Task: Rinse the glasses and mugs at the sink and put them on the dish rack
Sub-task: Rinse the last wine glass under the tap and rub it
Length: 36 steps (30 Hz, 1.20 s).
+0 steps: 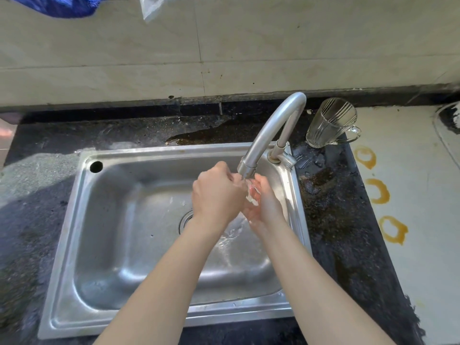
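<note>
Water [235, 226] is running from the tap [271, 135] onto my hands, which I am holding together over the right side of the sink [119, 245] so the splash is falling into the basin. My left hand [219, 195] is lying knuckles-up with its fingers curled just under the spout; whether it is pinching anything clear I cannot tell. My right hand [265, 204] is cupping loosely open beneath it, palm up, catching the stream. The glass mug [329, 123] is standing upright on the counter [331, 207] behind the tap, untouched, probably waiting within reach for its rinse. No dish rack is showing.
</note>
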Available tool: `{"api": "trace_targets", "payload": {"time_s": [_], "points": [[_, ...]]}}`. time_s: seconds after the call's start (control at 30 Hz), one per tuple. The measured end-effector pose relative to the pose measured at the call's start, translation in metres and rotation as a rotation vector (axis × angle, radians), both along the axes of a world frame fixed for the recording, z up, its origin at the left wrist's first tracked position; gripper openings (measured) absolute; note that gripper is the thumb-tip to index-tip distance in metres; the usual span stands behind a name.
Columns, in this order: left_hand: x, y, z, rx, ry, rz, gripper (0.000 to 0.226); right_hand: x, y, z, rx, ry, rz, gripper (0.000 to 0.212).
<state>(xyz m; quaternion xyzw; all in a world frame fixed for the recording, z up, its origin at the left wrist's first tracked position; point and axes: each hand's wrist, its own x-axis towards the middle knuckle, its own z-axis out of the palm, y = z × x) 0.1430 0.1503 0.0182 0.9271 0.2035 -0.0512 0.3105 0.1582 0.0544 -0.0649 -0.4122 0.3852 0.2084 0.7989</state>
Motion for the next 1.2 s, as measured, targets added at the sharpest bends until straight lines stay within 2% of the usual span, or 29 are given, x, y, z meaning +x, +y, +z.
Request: {"api": "trace_targets", "payload": {"time_s": [0.07, 0.2, 0.3, 0.33, 0.4, 0.43, 0.47, 0.53, 0.6, 0.63, 0.7, 0.8, 0.87, 0.9, 0.93, 1.0, 1.1, 1.2], "points": [[-0.001, 0.011, 0.001, -0.209, 0.13, 0.077, 0.016, 0.005, 0.001, 0.003, -0.074, -0.047, 0.047, 0.031], [-0.008, 0.036, 0.01, -0.777, 0.447, 0.121, 0.018, 0.01, 0.006, 0.013, -0.157, -0.194, 0.175, 0.011], [-0.013, 0.044, 0.01, -0.966, 0.491, 0.213, 0.021, 0.01, 0.016, 0.016, -0.171, -0.3, 0.215, 0.005], [-0.013, 0.044, 0.008, -0.976, 0.45, 0.301, 0.017, 0.01, 0.02, 0.016, -0.212, -0.314, 0.233, 0.008], [-0.015, 0.041, 0.005, -0.937, 0.335, 0.42, 0.013, 0.005, 0.029, 0.016, -0.312, -0.368, 0.305, 0.046], [-0.015, 0.039, 0.002, -0.893, 0.263, 0.417, 0.019, 0.002, 0.034, 0.018, -0.331, -0.392, 0.317, 0.059], [-0.016, 0.038, 0.0, -0.829, 0.183, 0.379, 0.025, 0.0, 0.038, 0.021, -0.323, -0.391, 0.309, 0.064], [-0.02, 0.034, -0.004, -0.657, 0.026, 0.269, 0.031, 0.001, 0.043, 0.027, -0.229, -0.326, 0.266, 0.05], [-0.028, 0.03, -0.004, -0.534, -0.089, 0.167, 0.032, 0.008, 0.04, 0.038, -0.091, -0.193, 0.231, 0.022], [-0.031, 0.03, -0.006, -0.481, -0.129, 0.12, 0.032, 0.013, 0.038, 0.041, -0.018, -0.113, 0.245, 0.02], [-0.037, 0.031, -0.012, -0.359, -0.186, 0.037, 0.032, 0.017, 0.033, 0.044, 0.068, -0.024, 0.29, 0.03], [-0.045, 0.033, -0.016, -0.168, -0.256, -0.146, 0.028, 0.007, 0.036, 0.038, -0.058, -0.067, 0.329, 0.023], [-0.049, 0.034, -0.019, -0.106, -0.3, -0.219, 0.03, 0.004, 0.035, 0.036, -0.17, -0.148, 0.352, 0.026], [-0.049, 0.035, -0.02, -0.096, -0.32, -0.231, 0.03, 0.005, 0.034, 0.037, -0.163, -0.166, 0.386, 0.026], [-0.05, 0.035, -0.02, -0.11, -0.327, -0.222, 0.027, 0.007, 0.032, 0.04, -0.11, -0.154, 0.408, 0.023], [-0.051, 0.035, -0.018, -0.259, -0.324, -0.144, 0.021, 0.012, 0.026, 0.046, 0.024, -0.099, 0.401, 0.018], [-0.046, 0.032, -0.012, -0.613, -0.274, 0.073, 0.029, 0.013, 0.019, 0.049, 0.141, -0.161, 0.346, 0.018], [-0.038, 0.036, -0.005, -1.025, -0.075, 0.32, 0.028, 0.008, 0.014, 0.052, 0.317, -0.271, 0.261, 0.017]]}}
